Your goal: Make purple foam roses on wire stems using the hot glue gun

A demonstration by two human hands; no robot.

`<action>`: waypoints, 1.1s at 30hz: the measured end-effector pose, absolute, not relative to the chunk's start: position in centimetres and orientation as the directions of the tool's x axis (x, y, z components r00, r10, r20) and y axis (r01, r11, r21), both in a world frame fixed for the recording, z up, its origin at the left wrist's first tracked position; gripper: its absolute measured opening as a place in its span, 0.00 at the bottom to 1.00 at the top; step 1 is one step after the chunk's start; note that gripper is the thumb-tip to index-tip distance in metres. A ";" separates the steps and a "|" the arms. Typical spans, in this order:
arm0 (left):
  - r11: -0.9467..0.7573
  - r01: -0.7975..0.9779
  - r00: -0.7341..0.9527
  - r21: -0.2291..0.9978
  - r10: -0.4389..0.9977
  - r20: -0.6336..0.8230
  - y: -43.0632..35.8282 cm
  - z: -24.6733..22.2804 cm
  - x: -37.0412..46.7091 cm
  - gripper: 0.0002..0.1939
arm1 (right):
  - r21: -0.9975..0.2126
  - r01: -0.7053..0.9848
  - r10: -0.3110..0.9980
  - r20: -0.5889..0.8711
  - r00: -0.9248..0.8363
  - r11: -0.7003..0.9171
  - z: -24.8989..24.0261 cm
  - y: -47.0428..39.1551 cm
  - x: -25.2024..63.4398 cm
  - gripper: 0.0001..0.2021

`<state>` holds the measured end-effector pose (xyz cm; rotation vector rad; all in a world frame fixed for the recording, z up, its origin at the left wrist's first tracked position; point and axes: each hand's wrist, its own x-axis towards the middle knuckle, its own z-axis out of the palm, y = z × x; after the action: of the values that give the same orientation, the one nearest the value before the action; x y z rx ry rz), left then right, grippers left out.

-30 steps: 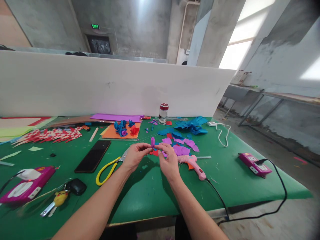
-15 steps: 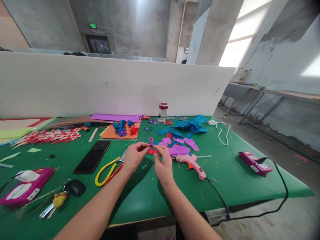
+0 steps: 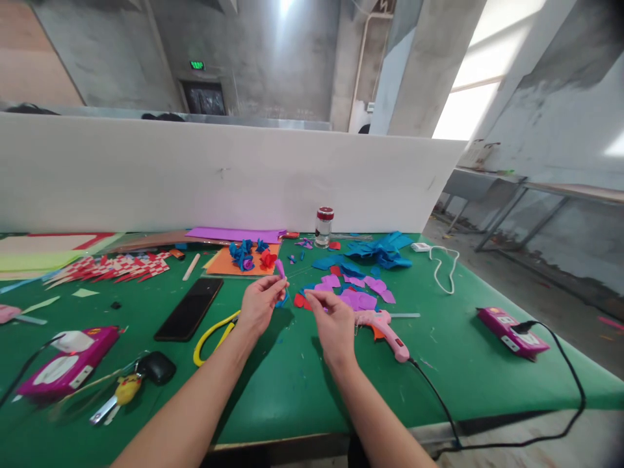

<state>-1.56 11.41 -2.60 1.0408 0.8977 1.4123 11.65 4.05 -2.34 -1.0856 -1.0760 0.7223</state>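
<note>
Between thumb and fingers, my left hand (image 3: 258, 305) pinches a small purple paper roll (image 3: 279, 268), tilted upward. My right hand (image 3: 334, 328) is apart from it to the right, thumb and fingertips pressed together; whatever they hold is too small to make out. Beyond the right hand lie purple paper petals (image 3: 358, 300) and red petals (image 3: 299, 301). A pink hot glue gun (image 3: 392, 338) rests right of that hand. Yellow-handled pliers or cutters (image 3: 205, 341) lie beside my left wrist, partly covered by it.
Blue crepe paper (image 3: 385, 252) and a red-lidded jar (image 3: 324, 229) stand toward the back. Blue and red paper flowers (image 3: 241, 253) sit on orange sheets (image 3: 219, 261). Left are a phone (image 3: 189, 310), keys (image 3: 156, 368) and a magenta power strip (image 3: 92, 351); another power strip (image 3: 511, 333) is right.
My hands have parted: the right moved right, away from the purple roll, which stays in my left hand and now leans. The whole view has shifted slightly.
</note>
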 end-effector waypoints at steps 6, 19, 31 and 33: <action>-0.066 -0.345 0.107 0.936 0.988 0.109 10.7 -1.9 -1.7 0.13 | -0.948 -0.075 0.894 0.262 0.363 0.308 -1.9 9.4 12.2 0.17; -0.088 -0.152 0.209 0.985 0.971 0.119 9.8 -1.9 -1.2 0.11 | -0.924 -0.179 0.941 0.331 0.065 0.338 -3.3 9.3 12.8 0.08; -0.026 -0.067 0.294 0.997 0.955 0.045 9.3 -1.7 -0.9 0.15 | -0.923 -0.291 0.966 0.224 0.126 0.252 -3.4 9.5 13.2 0.10; -0.020 -0.053 0.294 0.998 0.955 0.035 9.3 -1.9 -0.9 0.14 | -0.931 -0.261 0.965 0.230 0.123 0.255 -3.5 9.5 13.1 0.10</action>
<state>-0.86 9.34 -1.85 1.3199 0.9381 1.0282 13.09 9.51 -3.52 -0.8703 -1.0493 1.0831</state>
